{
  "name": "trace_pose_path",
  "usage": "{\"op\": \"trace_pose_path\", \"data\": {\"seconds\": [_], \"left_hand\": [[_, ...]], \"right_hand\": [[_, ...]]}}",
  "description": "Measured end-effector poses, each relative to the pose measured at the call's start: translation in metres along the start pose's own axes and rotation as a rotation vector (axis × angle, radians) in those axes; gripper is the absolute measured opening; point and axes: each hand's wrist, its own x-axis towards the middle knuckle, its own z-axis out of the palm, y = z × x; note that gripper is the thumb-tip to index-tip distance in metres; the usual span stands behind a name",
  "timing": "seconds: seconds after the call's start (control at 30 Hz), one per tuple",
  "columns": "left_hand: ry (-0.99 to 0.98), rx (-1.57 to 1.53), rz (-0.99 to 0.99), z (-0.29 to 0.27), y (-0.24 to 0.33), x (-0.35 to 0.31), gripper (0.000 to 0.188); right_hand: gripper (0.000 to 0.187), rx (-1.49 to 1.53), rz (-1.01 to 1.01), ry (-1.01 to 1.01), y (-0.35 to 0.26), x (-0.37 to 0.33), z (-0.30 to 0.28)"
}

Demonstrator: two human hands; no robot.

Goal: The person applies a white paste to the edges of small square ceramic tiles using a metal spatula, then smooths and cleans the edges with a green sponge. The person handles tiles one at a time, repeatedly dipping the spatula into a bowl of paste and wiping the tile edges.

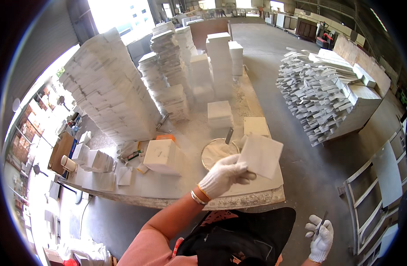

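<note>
My left hand (pixel 222 175), in a white knit glove, pinches a square white stone tile (pixel 262 156) by its near left edge and holds it above the table's front right part. My right hand (pixel 321 238), also gloved, is off to the right beyond the table edge. Its fingers are closed around a thin dark tool (pixel 322 223) whose exact kind is too small to tell. Just behind my left hand, a round tub (pixel 210 163) holds pale powder, and a flat blade (pixel 229 135) stands up at its rim. Behind the held tile lies a cream stack of tiles (pixel 256 126).
Tall piles of white tiles (pixel 110 88) rise along the table's left and back. A short tile stack (pixel 163 156) sits left of the tub, beside an orange box (pixel 166 137). Stacked stone strips (pixel 316 93) stand right of the table, with a metal rack (pixel 363 195) nearer.
</note>
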Motion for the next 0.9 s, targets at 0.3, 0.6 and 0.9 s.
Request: {"op": "trace_pose_path", "data": {"seconds": [0.3,0.6,0.9], "left_hand": [[0.316,-0.094,0.311,-0.109,0.051,0.103,0.029],[0.520,-0.167,0.288,-0.189,0.046,0.171,0.024],[0.672,0.605,0.207,-0.148,0.080,0.156,0.036]], "right_hand": [[0.020,0.018,0.213,-0.039,0.017,0.013,-0.021],[0.021,-0.080,0.274,0.017,0.021,0.020,-0.023],[0.017,-0.094,0.338,0.016,0.031,0.042,-0.009]]}}
